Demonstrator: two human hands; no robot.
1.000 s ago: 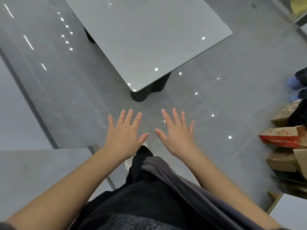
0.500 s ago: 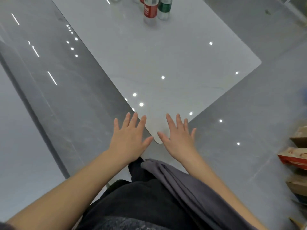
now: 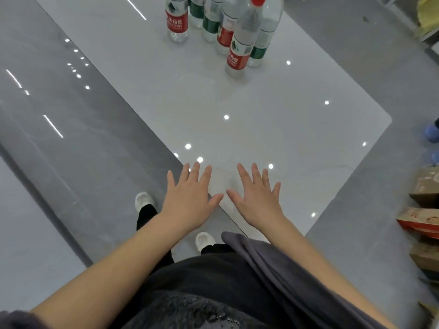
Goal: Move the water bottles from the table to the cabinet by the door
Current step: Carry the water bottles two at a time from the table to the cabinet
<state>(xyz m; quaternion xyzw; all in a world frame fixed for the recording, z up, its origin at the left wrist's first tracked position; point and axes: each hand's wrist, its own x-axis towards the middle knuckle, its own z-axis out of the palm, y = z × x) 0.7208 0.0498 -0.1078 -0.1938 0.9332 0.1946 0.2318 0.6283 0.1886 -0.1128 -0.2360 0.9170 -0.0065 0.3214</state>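
Observation:
Several clear water bottles stand upright in a cluster at the far end of a glossy pale grey table. The nearest bottle has a red cap and red label. Another red-labelled bottle stands at the left, and green-labelled ones between and behind. My left hand and my right hand are held out flat, palms down, fingers spread, above the table's near corner. Both hold nothing and are well short of the bottles.
Dark grey polished floor surrounds the table. Cardboard boxes are stacked at the right edge, with a blue shoe beyond them. My white shoes stand beside the table corner. A yellow object lies at top right.
The view has closed in on the table; the bottles, out of sight a second ago, now stand in view. Both hands stay flat and spread, now over the table corner.

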